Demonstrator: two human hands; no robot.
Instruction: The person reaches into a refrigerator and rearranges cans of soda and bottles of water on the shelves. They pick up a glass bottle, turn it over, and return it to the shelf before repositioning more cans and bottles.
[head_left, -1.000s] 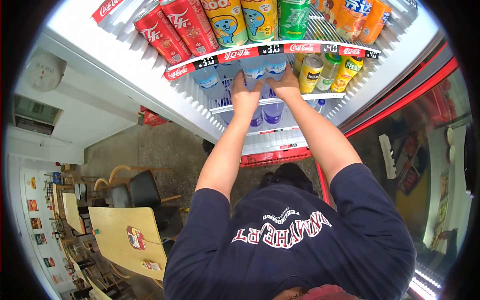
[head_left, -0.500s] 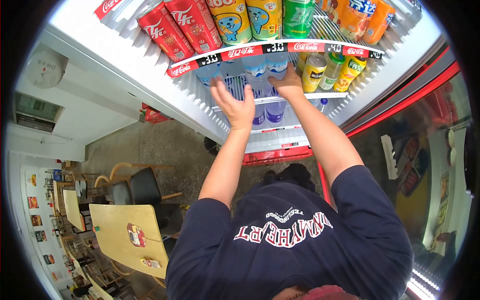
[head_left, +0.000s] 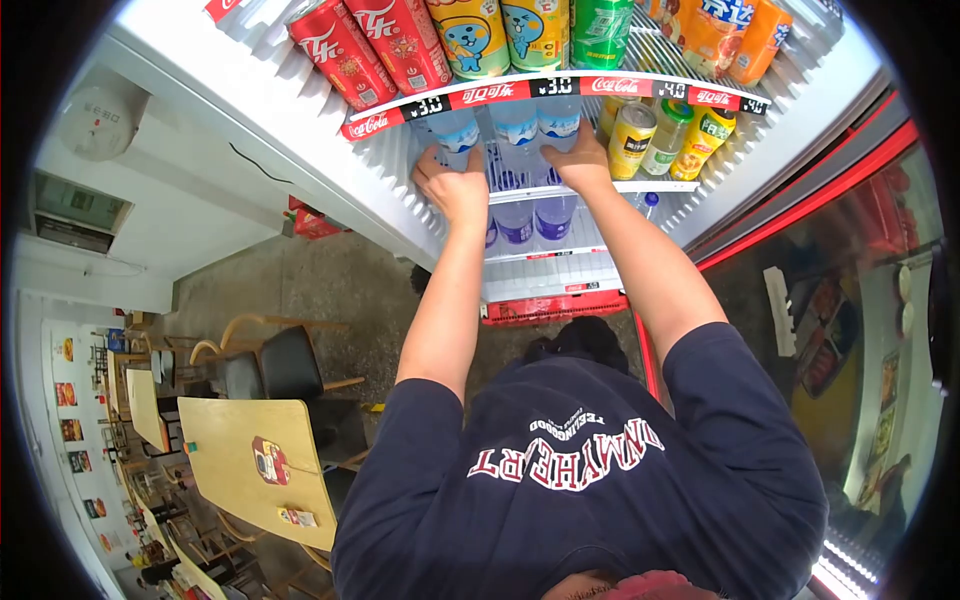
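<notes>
My left hand (head_left: 452, 185) is wrapped round the lower part of a clear water bottle (head_left: 456, 132) on the fridge's second shelf, at the left. On the same shelf, my right hand (head_left: 580, 162) has its fingers round another water bottle (head_left: 558, 122), further right. Between them stands a third water bottle (head_left: 516, 128) with a blue and white label. The price strip (head_left: 490, 93) of the shelf above hides the tops of these bottles. Part of each hand's fingers is hidden behind the bottles.
Red cans (head_left: 400, 45) and other drinks line the upper shelf. A yellow can (head_left: 632, 142) and small bottles stand right of my right hand. Purple-labelled bottles (head_left: 514, 222) are below. The red-edged fridge door (head_left: 800, 200) stands open at right; a wooden table (head_left: 230, 440) is at lower left.
My left hand was spread in front of the shelf and has now closed round the left bottle. My right hand stays at its bottle. The view has shifted slightly.
</notes>
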